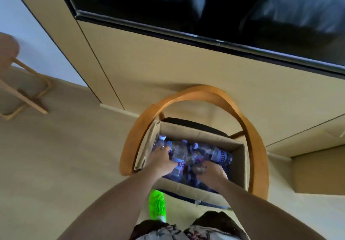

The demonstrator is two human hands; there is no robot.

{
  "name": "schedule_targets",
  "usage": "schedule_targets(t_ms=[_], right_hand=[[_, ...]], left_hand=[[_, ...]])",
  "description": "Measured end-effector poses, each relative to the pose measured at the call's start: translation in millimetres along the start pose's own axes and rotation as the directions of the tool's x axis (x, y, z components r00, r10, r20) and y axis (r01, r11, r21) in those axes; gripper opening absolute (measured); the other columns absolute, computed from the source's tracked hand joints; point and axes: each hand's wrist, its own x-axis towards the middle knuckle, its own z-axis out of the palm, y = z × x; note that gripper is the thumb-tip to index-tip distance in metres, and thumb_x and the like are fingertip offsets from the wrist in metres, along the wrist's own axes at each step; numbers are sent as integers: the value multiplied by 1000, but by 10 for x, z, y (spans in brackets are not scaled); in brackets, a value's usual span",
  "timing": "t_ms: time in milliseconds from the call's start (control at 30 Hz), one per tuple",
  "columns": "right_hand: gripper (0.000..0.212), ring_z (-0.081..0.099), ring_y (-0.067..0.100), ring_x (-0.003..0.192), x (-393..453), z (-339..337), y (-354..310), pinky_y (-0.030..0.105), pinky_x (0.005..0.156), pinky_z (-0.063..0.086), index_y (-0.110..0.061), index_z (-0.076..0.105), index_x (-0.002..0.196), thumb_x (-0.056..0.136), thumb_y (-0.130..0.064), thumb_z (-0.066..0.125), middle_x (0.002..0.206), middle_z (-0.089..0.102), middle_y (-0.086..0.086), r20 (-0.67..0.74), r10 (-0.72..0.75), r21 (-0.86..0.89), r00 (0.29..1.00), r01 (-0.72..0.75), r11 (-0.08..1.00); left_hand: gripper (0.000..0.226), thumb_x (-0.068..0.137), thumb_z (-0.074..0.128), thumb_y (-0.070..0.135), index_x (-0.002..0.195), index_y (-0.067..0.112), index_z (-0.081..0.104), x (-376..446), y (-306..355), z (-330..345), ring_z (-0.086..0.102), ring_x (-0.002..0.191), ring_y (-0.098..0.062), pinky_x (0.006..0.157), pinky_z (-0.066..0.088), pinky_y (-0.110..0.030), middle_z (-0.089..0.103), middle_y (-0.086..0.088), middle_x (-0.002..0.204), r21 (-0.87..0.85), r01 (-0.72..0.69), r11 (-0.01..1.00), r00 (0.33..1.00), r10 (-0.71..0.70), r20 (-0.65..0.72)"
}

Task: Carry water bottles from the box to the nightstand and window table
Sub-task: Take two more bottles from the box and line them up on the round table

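An open cardboard box (240, 167) sits on a wooden armchair (248, 127) just in front of me. It holds several clear water bottles (214, 153) with purple labels and pale caps, lying on their sides. Both my hands reach down into the box. My left hand (161, 160) grips a bottle (178, 151) at the box's left side, fingers curled over its body. My right hand (211, 172) is curled round another bottle (199, 169) near the box's middle; that bottle is mostly hidden under my fingers.
A wall-mounted black screen (205, 10) hangs above beige cabinet panels (149, 68) behind the chair. A light wooden stool or small table (28, 94) stands at the far left. My bright green shoe (157, 205) is on the beige floor (65, 165) beside the chair.
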Motion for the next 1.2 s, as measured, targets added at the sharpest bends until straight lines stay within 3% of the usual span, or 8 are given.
schedule_targets(t_ms=[100,233,367,500,667,833,1000,1200], right_hand=[[53,65,26,113,111,50,129,31,85,54,-31,62,129,78,-40,74,124,70,4,23,93,1,995,-93,996],[53,64,27,118,378,-66,258,36,93,55,-26,63,130,79,-40,73,126,69,5,25,151,9,988,-151,988],[70,54,33,129,767,-160,335,43,103,50,-25,44,148,85,-42,70,141,57,10,-50,151,1,987,-151,988],[94,31,35,147,1108,-140,479,51,114,40,-25,24,158,82,-37,78,163,29,9,-111,85,-76,990,-94,993],[108,21,35,149,1317,19,627,56,119,30,-25,13,160,79,-40,81,163,21,7,-130,81,-149,988,-100,984],[91,30,39,135,1472,109,675,60,116,29,-28,32,144,71,-32,85,142,29,13,-211,3,-340,978,-77,937],[83,24,31,148,1566,214,771,62,123,9,-21,33,141,73,-17,80,151,40,8,-90,-150,-442,985,95,892],[81,36,33,133,1618,125,751,60,114,25,-36,41,141,71,-46,80,140,50,5,-69,-129,-429,989,87,899]], left_hand=[[75,88,70,45,153,20,43,158,-45,78,42,143,-28,116,36,-37,45,-9,155,3,25,1000,998,-25,60],[73,86,70,41,151,20,44,366,-65,216,45,141,-28,112,39,-36,45,-9,153,-18,76,997,988,-73,139],[76,86,72,40,153,20,43,691,-46,409,43,144,-26,115,37,-34,46,-9,155,-44,151,988,978,-143,154],[82,83,77,41,154,18,41,990,-49,717,46,141,-29,110,38,-34,48,-13,152,-71,222,972,967,-211,144],[101,77,83,51,155,14,31,1198,-59,1088,53,134,-34,101,44,-33,56,-14,146,-78,298,951,945,-282,166],[99,67,89,56,138,9,38,1357,-4,1187,62,121,-36,90,48,-35,63,-14,132,-176,363,915,929,-342,138],[93,67,92,41,135,9,37,1404,1,1199,62,117,-36,88,50,-33,63,-13,127,-203,385,900,921,-362,142],[98,69,92,35,144,9,33,1358,36,1168,60,122,-36,95,52,-35,61,-15,133,-214,435,875,899,-406,167]])
